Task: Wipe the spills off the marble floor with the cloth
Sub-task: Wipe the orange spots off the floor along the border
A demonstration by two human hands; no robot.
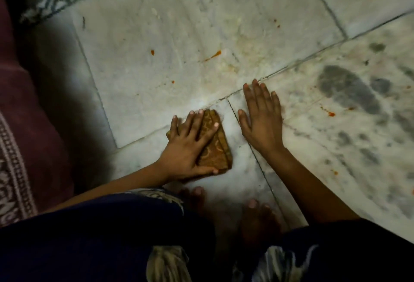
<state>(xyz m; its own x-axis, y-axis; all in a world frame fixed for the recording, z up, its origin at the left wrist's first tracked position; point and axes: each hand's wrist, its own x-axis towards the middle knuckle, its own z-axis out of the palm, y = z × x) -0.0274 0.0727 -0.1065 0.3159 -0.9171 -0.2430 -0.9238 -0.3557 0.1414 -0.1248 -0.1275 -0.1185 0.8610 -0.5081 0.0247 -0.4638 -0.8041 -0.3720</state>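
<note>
Two hands on marble floor [139, 75]. Left hand [190, 145] flat on folded brown cloth [216, 145], fingers spread, pressing it down. Right hand [261, 122] flat beside cloth, fingers apart. Orange spills [212, 55] beyond. Bare toes [254, 211] blurred, maroon rug [15, 138] cut off.

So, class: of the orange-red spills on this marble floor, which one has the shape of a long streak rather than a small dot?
The orange streak on the slab beyond the cloth: thin, slanted and elongated, unlike the small round spots.
</note>
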